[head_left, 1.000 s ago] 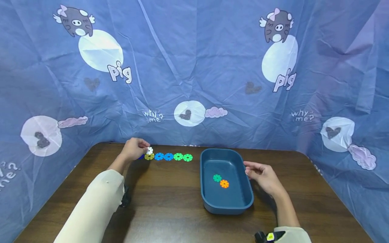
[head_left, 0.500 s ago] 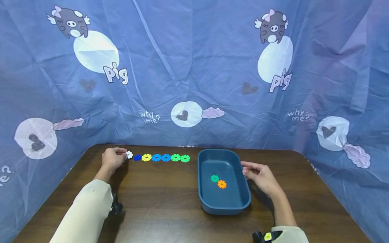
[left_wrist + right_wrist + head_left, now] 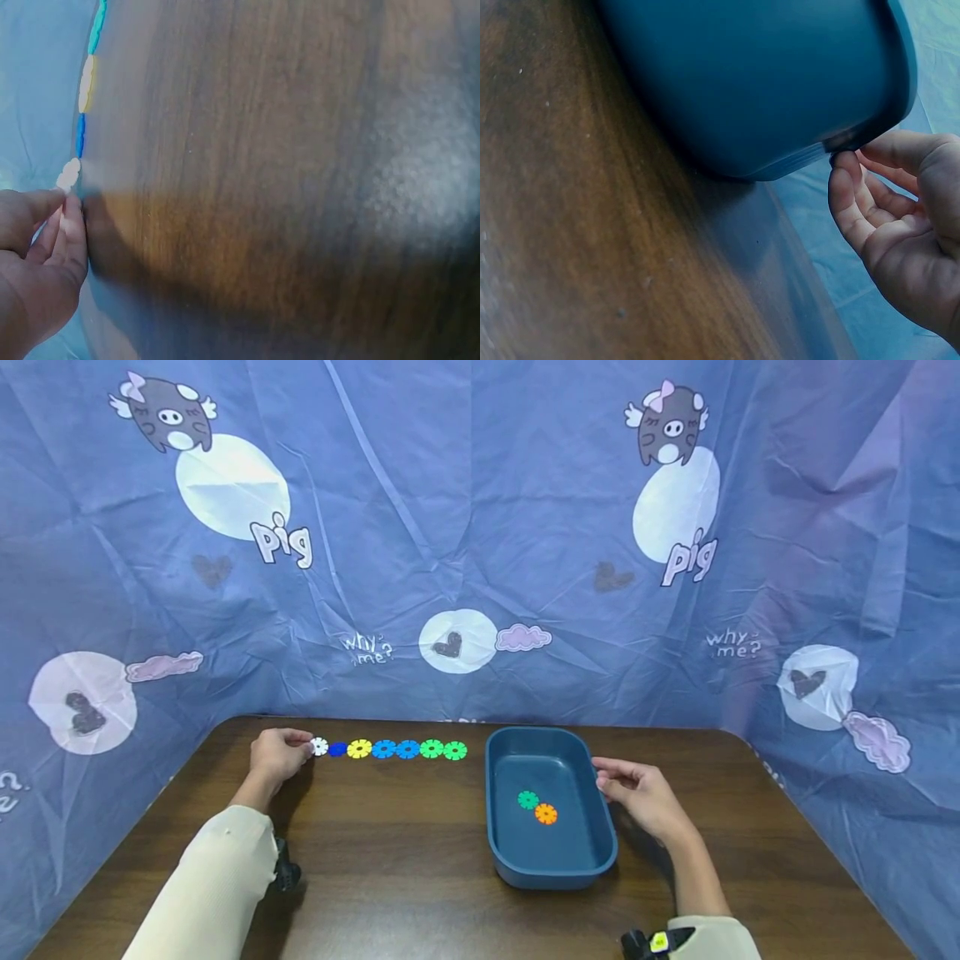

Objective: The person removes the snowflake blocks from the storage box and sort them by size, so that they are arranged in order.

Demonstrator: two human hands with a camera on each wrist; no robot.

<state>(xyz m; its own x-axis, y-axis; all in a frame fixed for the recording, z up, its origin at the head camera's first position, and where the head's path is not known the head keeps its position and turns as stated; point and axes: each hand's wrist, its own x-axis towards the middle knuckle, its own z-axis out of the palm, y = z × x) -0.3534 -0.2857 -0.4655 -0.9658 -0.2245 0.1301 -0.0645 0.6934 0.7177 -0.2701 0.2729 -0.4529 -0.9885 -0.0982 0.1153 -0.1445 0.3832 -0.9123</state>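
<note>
My left hand [image 3: 279, 755] pinches a white snowflake disc [image 3: 320, 747] between thumb and fingers at the left end of a row. Right beside it lies a dark blue disc [image 3: 338, 749], then a yellow disc [image 3: 359, 748], blue ones [image 3: 384, 749] and green ones [image 3: 431, 748]. In the left wrist view the white disc [image 3: 69, 174] is tilted in the fingertips, close to the blue disc [image 3: 80, 136]. My right hand [image 3: 649, 797] grips the right rim of a blue plastic bin [image 3: 491, 827]. A green disc [image 3: 528, 800] and an orange disc [image 3: 546, 814] lie inside the bin.
The brown wooden table [image 3: 390, 860] carries the row near its back edge. Behind it hangs a blue printed cloth [image 3: 465, 510], which also runs along both sides.
My left hand has carried the white disc leftward from above the yellow disc, then down to the row's left end beside the dark blue disc. My right hand has stayed on the bin.
</note>
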